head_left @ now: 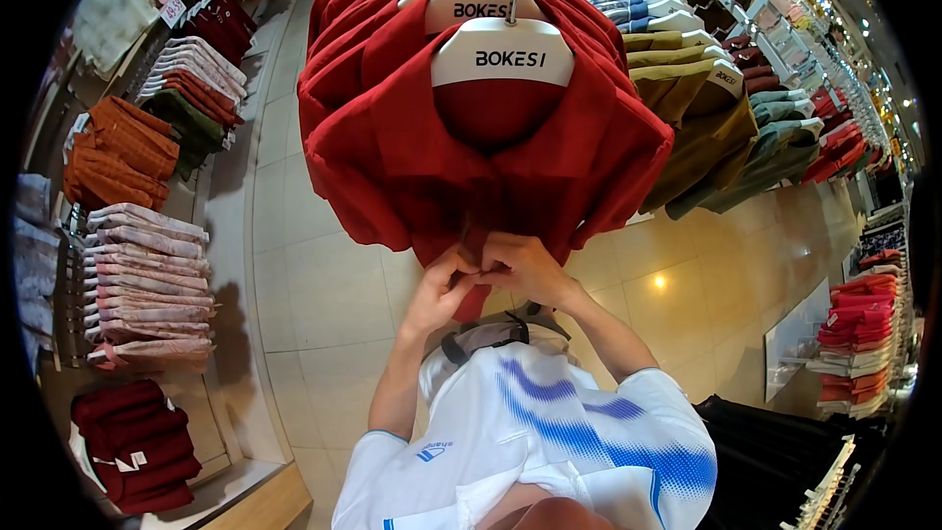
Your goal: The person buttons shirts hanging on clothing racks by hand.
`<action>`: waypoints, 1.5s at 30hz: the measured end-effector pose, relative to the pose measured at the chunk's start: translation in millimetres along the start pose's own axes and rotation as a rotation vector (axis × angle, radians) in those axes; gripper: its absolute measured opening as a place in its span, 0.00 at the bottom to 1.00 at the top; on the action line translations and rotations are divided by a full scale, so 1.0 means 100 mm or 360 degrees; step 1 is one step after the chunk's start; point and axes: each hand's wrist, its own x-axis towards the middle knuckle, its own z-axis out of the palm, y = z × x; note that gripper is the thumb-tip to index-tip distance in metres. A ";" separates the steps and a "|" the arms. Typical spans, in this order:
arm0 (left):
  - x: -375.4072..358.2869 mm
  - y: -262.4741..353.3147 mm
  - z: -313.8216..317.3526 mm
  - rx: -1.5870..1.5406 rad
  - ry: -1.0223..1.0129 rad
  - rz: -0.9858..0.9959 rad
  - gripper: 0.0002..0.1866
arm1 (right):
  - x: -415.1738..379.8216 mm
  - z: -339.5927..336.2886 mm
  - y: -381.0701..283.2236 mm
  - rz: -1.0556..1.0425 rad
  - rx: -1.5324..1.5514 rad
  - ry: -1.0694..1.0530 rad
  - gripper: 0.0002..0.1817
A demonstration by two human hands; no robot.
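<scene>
A red shirt (392,167) with a collar hangs on a white hanger (502,51) marked BOKESI, right in front of me. Both my hands meet low on its front opening. My left hand (444,280) pinches the red cloth with thumb and fingers. Close against it, my right hand (525,265) is closed on the same edge of the shirt, its fingertips touching the left ones. Whether a button lies between the fingers is hidden. Behind this shirt hang several more red shirts on matching hangers.
To the right hang mustard shirts (677,88) and green shirts (775,157). Along the left wall are pink patterned garments (147,285), orange garments (118,152) and dark red garments (132,447). Black garments (756,461) hang at lower right. Pale tiled floor (324,304) lies below.
</scene>
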 end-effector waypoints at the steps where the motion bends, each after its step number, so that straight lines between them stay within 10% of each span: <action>1: 0.00 -0.01 0.00 -0.0006 0.0002 0.0021 0.08 | 0.00 0.00 0.00 0.0000 0.0007 -0.0006 0.12; 15: -0.03 0.11 0.03 -0.0371 0.0062 -0.0007 0.06 | -0.02 -0.03 -0.13 0.0069 0.0203 0.0025 0.11; 23: 0.04 0.31 0.06 0.0626 -0.0060 0.0493 0.11 | -0.07 0.00 -0.03 -0.0010 0.0047 0.0093 0.12; 45: -0.03 0.39 0.26 0.0948 0.0069 0.0578 0.14 | -0.18 -0.10 -0.15 0.0030 0.0076 0.0047 0.12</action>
